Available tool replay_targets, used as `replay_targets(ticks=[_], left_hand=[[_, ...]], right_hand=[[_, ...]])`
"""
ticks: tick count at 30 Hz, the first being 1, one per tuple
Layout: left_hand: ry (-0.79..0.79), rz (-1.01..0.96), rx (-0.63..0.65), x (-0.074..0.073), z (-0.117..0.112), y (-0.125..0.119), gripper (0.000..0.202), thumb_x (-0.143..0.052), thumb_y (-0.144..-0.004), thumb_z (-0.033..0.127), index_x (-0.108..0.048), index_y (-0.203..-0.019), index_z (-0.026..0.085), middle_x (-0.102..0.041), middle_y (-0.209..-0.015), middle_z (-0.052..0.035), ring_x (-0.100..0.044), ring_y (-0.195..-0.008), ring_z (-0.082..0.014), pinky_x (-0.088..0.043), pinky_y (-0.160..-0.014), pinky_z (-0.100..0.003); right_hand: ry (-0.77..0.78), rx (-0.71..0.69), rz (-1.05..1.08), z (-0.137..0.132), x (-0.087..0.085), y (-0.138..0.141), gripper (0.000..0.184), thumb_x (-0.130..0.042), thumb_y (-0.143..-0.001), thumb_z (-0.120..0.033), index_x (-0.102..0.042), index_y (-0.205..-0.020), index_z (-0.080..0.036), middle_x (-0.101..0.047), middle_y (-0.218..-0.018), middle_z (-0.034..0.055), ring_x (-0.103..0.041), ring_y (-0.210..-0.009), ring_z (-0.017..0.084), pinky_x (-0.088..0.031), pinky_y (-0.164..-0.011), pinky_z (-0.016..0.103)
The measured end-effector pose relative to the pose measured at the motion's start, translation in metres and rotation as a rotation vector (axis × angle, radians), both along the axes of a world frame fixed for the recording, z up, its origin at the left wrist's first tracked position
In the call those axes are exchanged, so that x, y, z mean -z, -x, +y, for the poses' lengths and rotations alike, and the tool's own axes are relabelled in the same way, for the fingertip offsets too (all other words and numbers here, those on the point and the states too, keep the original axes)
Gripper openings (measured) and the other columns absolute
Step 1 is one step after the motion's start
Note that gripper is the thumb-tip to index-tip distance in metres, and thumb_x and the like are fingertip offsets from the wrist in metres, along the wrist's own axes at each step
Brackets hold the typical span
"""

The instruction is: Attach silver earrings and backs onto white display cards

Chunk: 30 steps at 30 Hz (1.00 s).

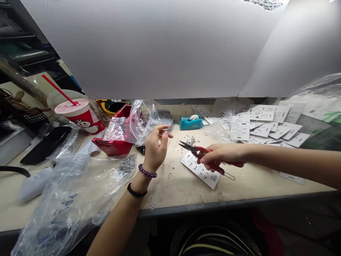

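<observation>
My right hand [217, 156] is wrapped round red-handled pliers [198, 151], whose dark jaws point left. Beneath the pliers lies a white card [199, 169] with small metal pieces on it. A thin metal wire loop [229, 175] shows below the plier handles. To the left, my left hand [157, 147] is raised over the table with its fingers curled and the thumb close to them; whether a small piece is between the tips is hidden. Beyond the pliers, tiny silver metal parts [191, 140] are scattered in a loose pile.
A teal tape dispenser [190, 122] stands behind the pile. Many white cards [269, 124] are heaped at the right. On the left are a red box [113, 145], a red cup with a straw [82, 115] and a clear plastic bag [71, 202] hanging over the table edge.
</observation>
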<state>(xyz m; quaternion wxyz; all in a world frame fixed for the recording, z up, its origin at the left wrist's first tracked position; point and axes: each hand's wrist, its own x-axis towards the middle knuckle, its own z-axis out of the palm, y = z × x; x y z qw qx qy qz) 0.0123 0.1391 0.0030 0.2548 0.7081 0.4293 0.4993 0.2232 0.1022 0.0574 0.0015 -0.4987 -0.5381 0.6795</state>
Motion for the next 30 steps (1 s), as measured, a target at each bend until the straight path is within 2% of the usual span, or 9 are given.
replay_targets(ticks=[4,7,10,13,16,18,21,25,30], left_hand=[[0.271,-0.005,0.415,-0.003,-0.004,-0.002,0.042,-0.052,-0.082,0.029,-0.036,-0.119,0.015,-0.064,-0.090,-0.0065,-0.059,-0.093,-0.0170,-0.045,-0.084,-0.034],[0.317,-0.033,0.464,-0.002,-0.004,-0.005,0.045,-0.058,-0.077,0.029,-0.040,-0.116,0.015,-0.064,-0.085,-0.0047,-0.061,-0.087,-0.0164,-0.046,-0.082,-0.032],[0.317,-0.101,0.359,-0.003,-0.001,-0.002,0.043,-0.061,-0.075,0.032,-0.044,-0.111,0.015,-0.064,-0.083,-0.0046,-0.062,-0.083,-0.0162,-0.048,-0.077,-0.030],[0.219,0.030,0.069,-0.005,0.004,0.005,0.032,-0.051,-0.081,0.038,-0.051,-0.105,0.015,-0.066,-0.080,-0.0055,-0.062,-0.081,-0.0177,-0.048,-0.072,-0.030],[0.082,0.510,-0.230,-0.005,0.007,0.012,0.032,-0.038,-0.087,0.038,-0.060,-0.095,0.017,-0.065,-0.071,-0.0062,-0.061,-0.076,-0.0224,-0.045,-0.066,-0.032],[0.024,0.758,-0.295,-0.003,0.008,0.012,0.029,-0.040,-0.086,0.032,-0.061,-0.101,0.019,-0.066,-0.078,-0.0078,-0.060,-0.078,-0.0244,-0.044,-0.064,-0.033],[-0.017,0.845,-0.235,0.000,0.005,0.009,0.034,-0.045,-0.084,0.023,-0.052,-0.116,0.021,-0.066,-0.096,-0.0070,-0.060,-0.085,-0.0225,-0.044,-0.066,-0.030],[0.068,0.860,-0.141,0.004,0.002,0.001,0.033,-0.040,-0.086,0.037,-0.058,-0.108,0.020,-0.068,-0.078,-0.0046,-0.061,-0.069,-0.0200,-0.043,-0.056,-0.028],[-0.015,0.802,0.258,0.017,0.000,-0.009,0.024,-0.043,-0.086,0.030,-0.063,-0.093,0.020,-0.065,-0.095,-0.0036,-0.057,-0.088,-0.0180,-0.044,-0.068,-0.027]], right_hand=[[0.034,0.025,-0.004,-0.003,0.000,0.000,0.022,-0.052,-0.072,-0.030,-0.049,-0.083,-0.011,-0.053,-0.067,0.0019,-0.052,-0.060,0.013,-0.042,-0.051,0.024],[0.042,0.019,0.002,-0.003,-0.001,0.000,0.027,-0.053,-0.071,-0.030,-0.050,-0.089,-0.010,-0.053,-0.068,0.0023,-0.052,-0.060,0.014,-0.042,-0.051,0.025],[0.030,-0.004,0.009,-0.003,-0.004,-0.002,0.028,-0.050,-0.073,-0.032,-0.049,-0.091,-0.011,-0.052,-0.069,0.0025,-0.052,-0.063,0.015,-0.042,-0.053,0.025],[-0.085,-0.120,-0.145,-0.004,-0.007,-0.008,0.028,-0.046,-0.076,-0.038,-0.052,-0.087,-0.013,-0.052,-0.070,0.0037,-0.051,-0.062,0.015,-0.040,-0.052,0.026],[-0.483,-0.323,-0.597,-0.005,-0.008,-0.017,0.031,-0.046,-0.076,-0.041,-0.056,-0.088,-0.014,-0.056,-0.076,0.0070,-0.053,-0.064,0.019,-0.037,-0.053,0.029],[-0.761,-0.437,-0.871,-0.005,-0.007,-0.023,0.032,-0.048,-0.074,-0.039,-0.059,-0.093,-0.015,-0.058,-0.080,0.0093,-0.054,-0.069,0.024,-0.036,-0.054,0.031],[-0.852,-0.547,-1.034,-0.004,-0.003,-0.029,0.034,-0.047,-0.073,-0.036,-0.062,-0.096,-0.015,-0.061,-0.080,0.0099,-0.056,-0.068,0.025,-0.033,-0.051,0.030],[-0.848,-0.642,-1.058,0.000,0.000,-0.030,0.034,-0.049,-0.071,-0.034,-0.064,-0.096,-0.017,-0.063,-0.076,0.0097,-0.058,-0.066,0.025,-0.032,-0.050,0.029],[-0.918,-0.716,-1.041,0.007,0.000,-0.024,0.036,-0.046,-0.074,-0.043,-0.066,-0.089,-0.017,-0.063,-0.075,0.0109,-0.057,-0.064,0.024,-0.032,-0.054,0.031]])
